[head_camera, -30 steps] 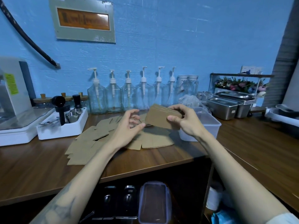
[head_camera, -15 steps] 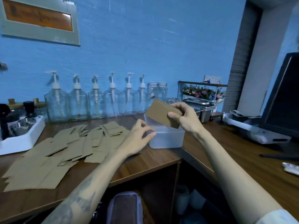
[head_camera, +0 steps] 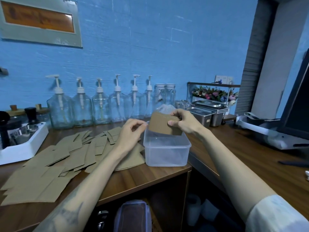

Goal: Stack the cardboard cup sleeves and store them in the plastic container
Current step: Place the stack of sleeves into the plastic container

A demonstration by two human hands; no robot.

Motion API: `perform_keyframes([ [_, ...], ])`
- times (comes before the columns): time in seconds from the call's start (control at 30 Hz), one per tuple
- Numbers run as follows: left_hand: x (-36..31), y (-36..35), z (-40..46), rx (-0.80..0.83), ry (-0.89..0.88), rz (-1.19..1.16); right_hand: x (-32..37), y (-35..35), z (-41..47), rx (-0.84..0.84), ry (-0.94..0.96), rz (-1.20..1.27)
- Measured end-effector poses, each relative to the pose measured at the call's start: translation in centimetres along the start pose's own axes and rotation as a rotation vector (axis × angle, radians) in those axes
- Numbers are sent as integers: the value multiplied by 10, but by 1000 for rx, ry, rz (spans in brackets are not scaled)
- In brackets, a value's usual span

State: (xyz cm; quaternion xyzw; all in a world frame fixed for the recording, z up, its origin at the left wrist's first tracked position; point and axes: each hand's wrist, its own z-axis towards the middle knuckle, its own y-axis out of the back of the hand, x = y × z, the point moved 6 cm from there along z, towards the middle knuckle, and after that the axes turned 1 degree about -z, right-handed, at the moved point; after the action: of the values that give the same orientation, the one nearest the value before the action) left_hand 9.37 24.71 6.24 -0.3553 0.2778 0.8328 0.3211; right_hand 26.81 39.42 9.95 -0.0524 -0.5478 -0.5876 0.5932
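My right hand: my right hand [head_camera: 185, 122] pinches a small stack of sleeves [head_camera: 164, 124], thumb on the front face and fingers curled over the top edge.
The stack: it stands on its long edge, tipped a little, with its bottom edge just inside the far end of the plastic container [head_camera: 166, 148]. I cannot tell if it touches the floor of the box yet.
My left hand: my left hand [head_camera: 132, 133] holds nothing. Its fingers are loosely curled, and it sits just beside the left end of the stack, near the container's rim. I cannot tell if a fingertip touches the cardboard.
The container: it is see-through, has no lid on, and sits at the corner of the wooden counter [head_camera: 133, 178]. Apart from the stack going in, I see no sleeves in it.
The other sleeves: many loose sleeves [head_camera: 55, 164] lie flat and spread out on the counter to the left, some on top of each other.
Step now: I think I am putting the first stack into the box.
Next move: I should lower the stack until it rests on the bottom, keep it neat, and only then let go. My left hand can help steady the end so the sleeves do not fan out.
After that: I think most of the job is left, since the big pile still needs stacking.
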Motion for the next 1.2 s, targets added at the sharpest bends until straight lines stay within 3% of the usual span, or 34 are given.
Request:
perform_keyframes([
  [0.13,33,-17,15,137,247,139,-12,-16,8,87,-68,-129],
  [0.3,43,-33,9,227,355,91,-29,-30,26,149,-107,-277],
  [0.53,45,-35,13,212,333,155,-41,-39,53,243,-76,-509],
  [0.83,47,-38,11,224,336,192,-38,-36,65,162,119,-821],
  [1.2,42,-38,7,234,349,170,-34,-35,63,124,158,-874],
])
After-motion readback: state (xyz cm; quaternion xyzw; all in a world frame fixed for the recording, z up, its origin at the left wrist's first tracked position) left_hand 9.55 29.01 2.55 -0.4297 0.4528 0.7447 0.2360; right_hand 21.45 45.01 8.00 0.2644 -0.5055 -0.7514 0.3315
